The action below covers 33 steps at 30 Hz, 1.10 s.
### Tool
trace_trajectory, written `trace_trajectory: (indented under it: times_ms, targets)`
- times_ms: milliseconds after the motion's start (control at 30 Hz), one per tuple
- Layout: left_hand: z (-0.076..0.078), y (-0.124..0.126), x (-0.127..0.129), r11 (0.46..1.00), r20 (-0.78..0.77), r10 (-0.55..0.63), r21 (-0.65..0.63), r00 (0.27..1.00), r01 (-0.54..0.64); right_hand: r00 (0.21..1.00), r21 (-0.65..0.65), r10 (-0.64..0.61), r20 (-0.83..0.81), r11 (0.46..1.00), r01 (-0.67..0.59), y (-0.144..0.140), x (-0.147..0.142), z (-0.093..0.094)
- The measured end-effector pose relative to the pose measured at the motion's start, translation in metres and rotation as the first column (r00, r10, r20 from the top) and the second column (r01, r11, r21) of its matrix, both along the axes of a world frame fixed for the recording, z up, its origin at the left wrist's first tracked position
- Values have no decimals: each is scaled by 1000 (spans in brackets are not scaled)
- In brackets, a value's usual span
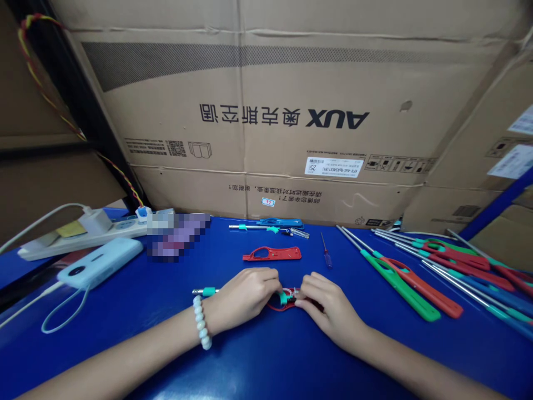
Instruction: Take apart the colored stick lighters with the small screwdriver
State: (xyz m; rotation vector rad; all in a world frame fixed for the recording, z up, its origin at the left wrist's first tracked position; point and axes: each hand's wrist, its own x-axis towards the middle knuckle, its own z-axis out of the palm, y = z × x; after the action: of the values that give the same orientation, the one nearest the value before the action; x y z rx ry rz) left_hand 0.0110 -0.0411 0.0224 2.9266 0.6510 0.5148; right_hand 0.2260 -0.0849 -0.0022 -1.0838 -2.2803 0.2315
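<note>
My left hand, with a beaded bracelet at the wrist, is closed on the left part of a partly built red long-nosed lighter. The lighter's metal tube with a teal collar sticks out to the left of that hand. Between my hands show a teal trigger, a white wire and a small black part. My right hand pinches the lighter's right end; its fingertips partly hide what they grip. Just beyond lies a separate red handle half.
A purple-handled screwdriver lies beyond my right hand. Finished-looking green and orange lighters, with several others, are at right. Blue handle pieces lie by the cardboard. At left are a light-blue power bank and a power strip.
</note>
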Motion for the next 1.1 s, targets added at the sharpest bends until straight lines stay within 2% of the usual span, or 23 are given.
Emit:
trace_trajectory:
  times_ms: [167,367,533,633,800,933,1100]
  targets:
    - [4,-3,0,999,-81,17,51,997,-13,999,52,2,34,999,-4,0,-1,-2]
    - [8,-4,0,993,-127,10,118,992,5,999,-32,-37,7,999,37,-2,-2,-1]
    - [10,-5,-1,996,-149,2,83,989,10,999,-54,-43,1,998,43,-2,-3,1]
    - [9,-7,0,998,-128,13,66,992,-5,999,-18,-21,39,1000,21,-1,-3,0]
    - [2,-9,3,991,-104,46,129,994,-32,990,88,-23,136,996,11,1,-2,-4]
    - [1,-13,6,983,-113,71,174,991,-51,967,191,-6,255,981,-44,-2,-1,-3]
    - [6,-21,8,973,-140,101,219,985,-69,950,201,13,312,976,-80,-8,2,5]
